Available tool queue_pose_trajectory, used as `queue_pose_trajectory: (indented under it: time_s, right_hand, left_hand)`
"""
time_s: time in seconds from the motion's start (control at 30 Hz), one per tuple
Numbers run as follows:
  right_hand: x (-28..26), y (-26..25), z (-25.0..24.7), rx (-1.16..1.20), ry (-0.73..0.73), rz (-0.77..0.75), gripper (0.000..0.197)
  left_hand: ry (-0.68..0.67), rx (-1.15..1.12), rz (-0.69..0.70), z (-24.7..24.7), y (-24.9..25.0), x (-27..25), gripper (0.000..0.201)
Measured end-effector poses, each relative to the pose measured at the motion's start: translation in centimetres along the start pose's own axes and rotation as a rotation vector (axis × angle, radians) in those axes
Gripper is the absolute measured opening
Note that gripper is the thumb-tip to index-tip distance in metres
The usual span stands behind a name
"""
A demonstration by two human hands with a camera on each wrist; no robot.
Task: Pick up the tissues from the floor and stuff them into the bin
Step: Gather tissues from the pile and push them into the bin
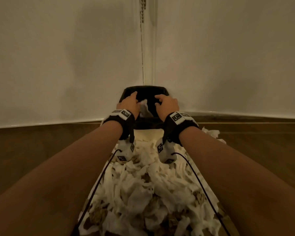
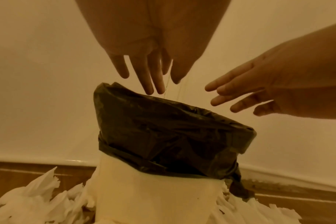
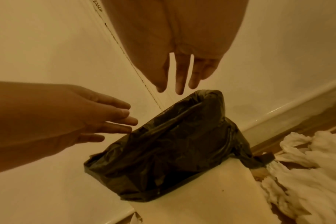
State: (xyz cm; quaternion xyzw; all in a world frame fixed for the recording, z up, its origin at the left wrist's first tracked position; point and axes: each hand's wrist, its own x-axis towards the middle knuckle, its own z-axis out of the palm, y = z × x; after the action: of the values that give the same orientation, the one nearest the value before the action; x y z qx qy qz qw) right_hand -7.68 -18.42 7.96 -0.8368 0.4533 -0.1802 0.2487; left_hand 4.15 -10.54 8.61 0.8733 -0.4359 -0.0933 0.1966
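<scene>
Standing in the corner where two pale, smooth walls [image 1: 58,57] meet: one bin [image 2: 153,197], upright, long axis vertical, mouth facing up.

Floor [image 1: 32,150]: brown wood-grain boards, edged by a glossy pale skirting board [image 2: 38,158].

Tissues [image 1: 143,193]: a large heap of white, crumpled, torn-edged paper spread over the floor in front of the bin and reaching up against its base. Soft, ragged, no common direction. One white piece [image 1: 143,106] shows inside the bin's mouth, between the two hands.

Bin: cream body with smooth flat sides, roughly rectangular mouth. The head view looks down into a dark interior.

Bin bag [image 2: 173,128]: black, thin, glossy plastic, wrinkled, folded over the rim and hanging loosely partway down the outside, bunched lower at one corner.

Left hand [image 1: 129,103]: above the left side of the bin's mouth, fingers straight and slightly spread, pointing down at the rim. Holds nothing.

Right hand [image 1: 167,103]: above the right side of the mouth, fingers extended and loosely spread. Holds nothing. Whether either hand touches the bag cannot be told.

Wrist bands [image 1: 121,116]: dark straps with white marker blocks, one per wrist; thin dark cables [image 1: 99,176] trail back over the tissues.
</scene>
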Motion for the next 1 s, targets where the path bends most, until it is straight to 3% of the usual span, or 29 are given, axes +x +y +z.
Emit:
queue_pose_trajectory:
  time_s: [0.1, 0.2, 0.37, 0.5, 0.7, 0.87, 1.0]
  right_hand:
    - [-1.2, -0.1, -0.9, 0.065, 0.118, 0.056, 0.03]
    - [-3.7, 0.8, -1.6, 0.184, 0.115, 0.123, 0.028]
    - [-9.7, 4.4, -1.7, 0.23, -0.044, 0.292, 0.028]
    - [-13.9, 7.9, -0.8, 0.158, -0.223, 0.379, 0.025]
    - [-17.0, 10.4, -0.2, -0.024, -0.28, 0.378, 0.026]
    - [-17.4, 12.2, -0.6, -0.08, -0.236, 0.418, 0.029]
    - [-17.7, 13.8, -1.2, -0.089, -0.237, 0.432, 0.027]
  left_hand:
    - [0.111, -0.045, 0.005, -0.1, 0.4, -1.5, 0.05]
    - [0.127, -0.147, 0.039, 0.2, 0.4, -3.6, 0.048]
    - [-0.103, -0.125, -0.004, 2.6, -0.3, -8.7, 0.03]
    - [-0.302, 0.095, -0.001, 5.0, -0.8, -12.3, 0.015]
    - [-0.486, 0.34, 0.164, 8.3, -1.3, -15.7, 0.021]
    - [-0.503, 0.373, 0.294, 11.5, -0.8, -17.3, 0.041]
    - [-0.541, 0.553, 0.399, 13.6, 0.4, -17.9, 0.046]
